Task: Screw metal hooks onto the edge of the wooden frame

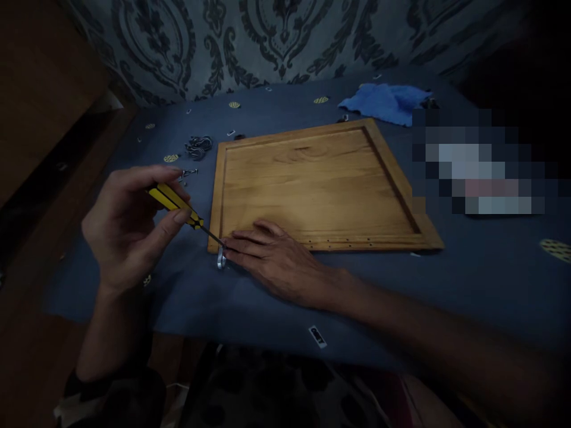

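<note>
My left hand (pixel 134 229) is closed around a yellow-and-black screwdriver (pixel 172 201), its fingers and thumb on the handle. The shaft slants down to the right, its tip at the near left corner of a wooden panel (pixel 294 184). At that corner a small shiny metal hook (pixel 220 259) sticks out over the panel's edge. My right hand (pixel 285 261) lies on the panel's near edge with fingers stretched to the left. Its fingertips are beside the screwdriver tip and the hook; the thumb is hidden. Several small dark holes run along the panel's near rail.
A pile of metal hooks (pixel 198 147) lies beyond my left hand, with another small metal piece (pixel 190 172) nearer. A blue cloth (pixel 386 102) is at the back right. A blurred-out patch (pixel 477 169) covers the right side. Patterned fabric (pixel 285 41) rises behind.
</note>
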A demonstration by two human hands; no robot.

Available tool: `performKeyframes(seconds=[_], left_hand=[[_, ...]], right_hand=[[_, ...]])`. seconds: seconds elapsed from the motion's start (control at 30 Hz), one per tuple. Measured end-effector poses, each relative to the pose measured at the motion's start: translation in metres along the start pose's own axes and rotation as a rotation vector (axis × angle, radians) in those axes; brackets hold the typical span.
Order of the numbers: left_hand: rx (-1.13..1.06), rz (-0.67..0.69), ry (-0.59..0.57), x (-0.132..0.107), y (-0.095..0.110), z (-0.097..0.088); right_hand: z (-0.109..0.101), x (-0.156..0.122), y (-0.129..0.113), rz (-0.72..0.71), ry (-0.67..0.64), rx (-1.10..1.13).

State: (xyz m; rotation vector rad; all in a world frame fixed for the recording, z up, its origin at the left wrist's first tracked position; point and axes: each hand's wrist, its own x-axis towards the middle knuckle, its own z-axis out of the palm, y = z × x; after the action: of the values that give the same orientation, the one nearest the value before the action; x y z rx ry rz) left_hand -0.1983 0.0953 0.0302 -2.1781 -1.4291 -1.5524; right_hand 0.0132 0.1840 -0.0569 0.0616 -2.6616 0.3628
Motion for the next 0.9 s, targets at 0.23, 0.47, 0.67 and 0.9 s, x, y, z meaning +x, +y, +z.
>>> performKeyframes(seconds=[0.23,0.47,0.67,0.9], left_hand=[[-0.005,-0.015,-0.021,0.0000,0.0014,0.0004],[-0.008,-0.009,-0.015,-0.0001,0.0002,0.0003],[-0.006,0.013,-0.012,-0.0001,-0.0011,-0.0006],[-0.057,-0.037,-0.074,-0.0011,0.0033,-0.0016]], right_hand=[[-0.0022,0.0009,-0.0011,0.008,-0.016,-0.002],[-0.0036,0.0012,-0.0017,0.014,-0.022,0.012],[-0.0022,0.0014,-0.0013,0.013,-0.034,0.006],[-0.0017,0.0005,-0.0003,0.013,-0.027,0.007]])
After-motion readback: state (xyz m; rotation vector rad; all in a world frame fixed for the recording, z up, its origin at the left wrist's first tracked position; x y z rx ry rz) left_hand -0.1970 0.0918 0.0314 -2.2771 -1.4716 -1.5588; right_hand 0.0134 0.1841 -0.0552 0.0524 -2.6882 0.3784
